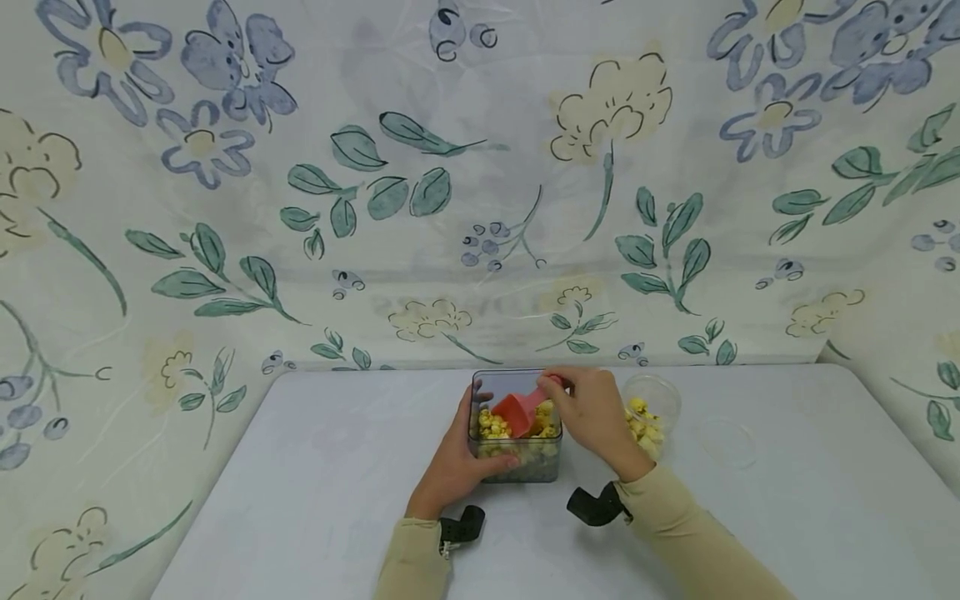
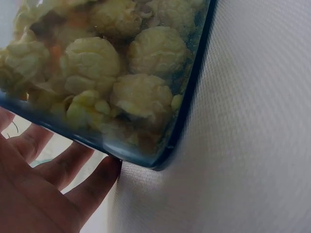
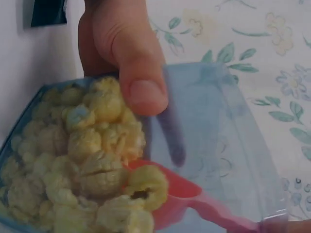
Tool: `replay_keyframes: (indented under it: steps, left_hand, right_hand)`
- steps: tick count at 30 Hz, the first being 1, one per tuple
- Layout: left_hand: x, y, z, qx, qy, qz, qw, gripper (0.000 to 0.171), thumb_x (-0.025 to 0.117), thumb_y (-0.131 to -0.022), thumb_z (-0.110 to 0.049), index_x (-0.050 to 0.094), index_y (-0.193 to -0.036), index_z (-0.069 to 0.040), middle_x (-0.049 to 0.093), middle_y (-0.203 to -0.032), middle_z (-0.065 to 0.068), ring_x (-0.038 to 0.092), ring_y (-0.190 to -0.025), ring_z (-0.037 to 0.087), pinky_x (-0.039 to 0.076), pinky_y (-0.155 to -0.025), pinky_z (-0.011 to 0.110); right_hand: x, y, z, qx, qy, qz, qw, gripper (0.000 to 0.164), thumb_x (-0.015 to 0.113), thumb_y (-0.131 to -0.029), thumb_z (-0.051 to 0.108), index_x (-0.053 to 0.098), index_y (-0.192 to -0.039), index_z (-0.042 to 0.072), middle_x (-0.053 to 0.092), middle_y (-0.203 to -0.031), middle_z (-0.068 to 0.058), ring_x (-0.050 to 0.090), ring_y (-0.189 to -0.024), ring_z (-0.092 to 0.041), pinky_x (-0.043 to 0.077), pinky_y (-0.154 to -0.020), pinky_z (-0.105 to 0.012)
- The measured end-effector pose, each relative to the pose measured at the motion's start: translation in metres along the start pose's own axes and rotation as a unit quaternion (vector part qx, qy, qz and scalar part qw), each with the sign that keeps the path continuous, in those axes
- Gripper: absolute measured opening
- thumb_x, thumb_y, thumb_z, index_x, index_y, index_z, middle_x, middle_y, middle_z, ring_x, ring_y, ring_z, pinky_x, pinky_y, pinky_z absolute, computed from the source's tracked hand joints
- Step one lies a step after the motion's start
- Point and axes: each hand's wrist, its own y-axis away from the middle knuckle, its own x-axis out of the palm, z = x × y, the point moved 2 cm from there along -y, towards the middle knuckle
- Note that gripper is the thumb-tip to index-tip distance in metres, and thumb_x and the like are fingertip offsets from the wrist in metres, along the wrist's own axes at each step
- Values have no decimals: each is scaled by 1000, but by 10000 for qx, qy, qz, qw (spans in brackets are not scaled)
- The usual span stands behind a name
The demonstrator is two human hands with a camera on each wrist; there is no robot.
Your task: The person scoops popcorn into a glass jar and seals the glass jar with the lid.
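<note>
A clear, blue-tinted square box [image 1: 521, 473] partly filled with popcorn [image 3: 56, 179] stands on the table. My left hand [image 1: 459, 460] grips it from the left, thumb across the front wall and fingers along the far side. In the left wrist view those fingers [image 2: 92, 187] lie against the box's edge. With my right hand [image 1: 597, 414] I pinch the handle of a pink scoop [image 1: 517, 412] from above the right rim. The scoop's bowl is tilted down inside the box, among the popcorn; in the right wrist view popcorn partly hides it.
Just right of my right hand is a round clear tub [image 1: 663, 396] with more popcorn [image 1: 643, 425], partly covered by that hand. A thin transparent round lid [image 1: 729, 442] lies farther right on the white table [image 1: 315, 483]. Floral cloth [image 1: 525, 292] hangs behind the table's far edge.
</note>
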Motion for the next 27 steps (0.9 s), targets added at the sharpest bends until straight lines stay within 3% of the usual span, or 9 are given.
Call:
replay_keyframes:
  steps: [7,14,21,27]
  left_hand:
    - [-1,-1,-2,-17,-140,-12,9999,110,81,-68,-44,5,-147,-38,33,-142,-9,30,-132,16,24,-106,52]
    - [-1,-2,0,6,62,79,9999,112,82,-68,-39,5,-148,-36,33,-143,-5,31,-132,19,26,-106,52]
    - [-1,-1,-1,-17,-72,36,10000,110,81,-67,-42,5,-147,-39,32,-142,-10,32,-130,16,28,-105,52]
    - [-1,0,1,-33,0,28,10000,110,82,-67,-40,6,-146,-41,33,-141,-11,34,-130,17,29,-104,50]
  right_hand:
    - [2,-1,8,-350,99,65,9993,13,62,-90,20,72,-88,12,55,-59,7,36,-44,-6,32,-41,-23]
    - [-6,4,1,221,-275,-148,9993,12,64,-89,17,73,-89,10,65,-72,2,45,-53,-9,40,-51,-25]
    - [2,5,7,163,-200,307,9992,15,61,-91,22,72,-89,11,62,-64,1,40,-46,-9,34,-42,-23]
    - [4,7,9,442,-471,333,9974,13,62,-90,18,73,-89,10,62,-64,0,44,-50,-9,38,-47,-24]
